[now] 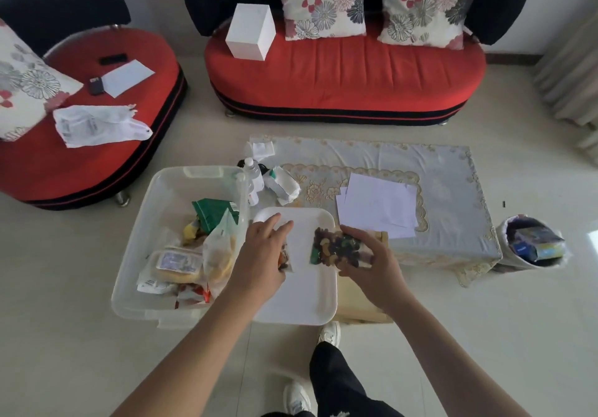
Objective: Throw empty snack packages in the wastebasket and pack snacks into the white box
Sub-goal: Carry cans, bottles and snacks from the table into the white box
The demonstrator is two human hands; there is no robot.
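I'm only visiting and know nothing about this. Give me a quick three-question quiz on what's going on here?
1. True or false: the wastebasket is empty.
2. The right hand grips: A) a mixed-nut packet B) a water bottle C) a paper sheet?
3. Fill in: the white box stands on the red ____.
Key: 1 false; 2 A; 3 sofa.
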